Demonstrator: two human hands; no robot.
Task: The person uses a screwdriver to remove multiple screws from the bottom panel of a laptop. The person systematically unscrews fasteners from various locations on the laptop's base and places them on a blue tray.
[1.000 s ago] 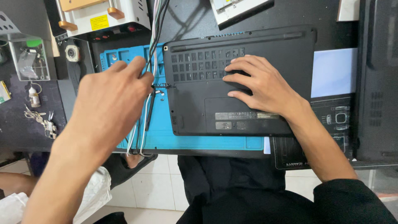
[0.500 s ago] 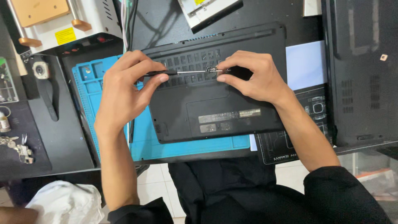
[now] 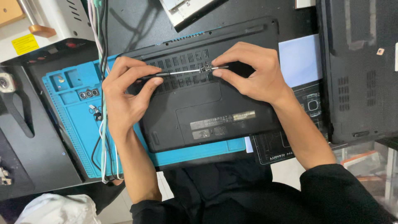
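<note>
A black laptop [image 3: 215,112] lies upside down on a blue work mat [image 3: 70,120], its vented bottom cover facing up. My left hand [image 3: 124,99] grips the dark handle of a thin screwdriver [image 3: 182,72], held level above the vents. My right hand [image 3: 253,74] pinches the screwdriver's metal tip end between thumb and fingers, over the upper middle of the laptop. Both forearms reach in from the bottom edge of the view.
A bundle of cables [image 3: 101,49] runs down across the mat's left part. A second black laptop base [image 3: 360,70] lies at the right. A white machine [image 3: 45,20] stands at top left, a silver drive [image 3: 186,10] at top middle.
My left hand picked up the screwdriver from the mat's side and brought it over the laptop. My right hand left the cover and took hold of the tip. The view has come closer.
</note>
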